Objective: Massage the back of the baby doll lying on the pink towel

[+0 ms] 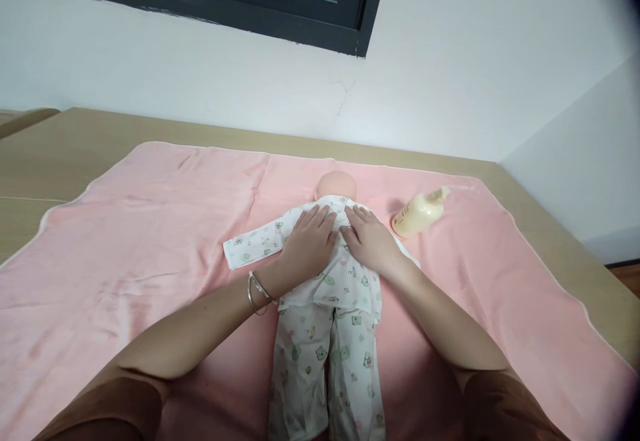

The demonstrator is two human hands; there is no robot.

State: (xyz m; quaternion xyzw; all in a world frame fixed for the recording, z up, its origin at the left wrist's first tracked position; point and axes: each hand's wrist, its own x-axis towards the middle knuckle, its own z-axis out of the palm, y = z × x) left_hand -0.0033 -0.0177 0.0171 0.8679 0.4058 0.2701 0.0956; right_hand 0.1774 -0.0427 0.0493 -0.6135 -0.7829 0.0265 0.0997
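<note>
A baby doll point(336, 185) lies face down, its bald head toward the wall. It wears a white printed top point(345, 288) and matching white trousers point(304, 361) with small animal figures. My left hand point(311, 238) rests flat on the left side of its upper back, fingers stretched out. On the right side of the back, my right hand point(369, 238) lies flat too, fingers slightly spread. Neither hand grips anything. One sleeve of the top reaches out to the left; the right sleeve is partly hidden behind my right wrist.
A pale yellow pump bottle point(421, 213) stands to the right of the doll. Under both is a pink blanket point(165, 228) with creases, spread over a wooden table point(100, 131). Behind are a white wall point(225, 88) and a dark window frame point(320, 34).
</note>
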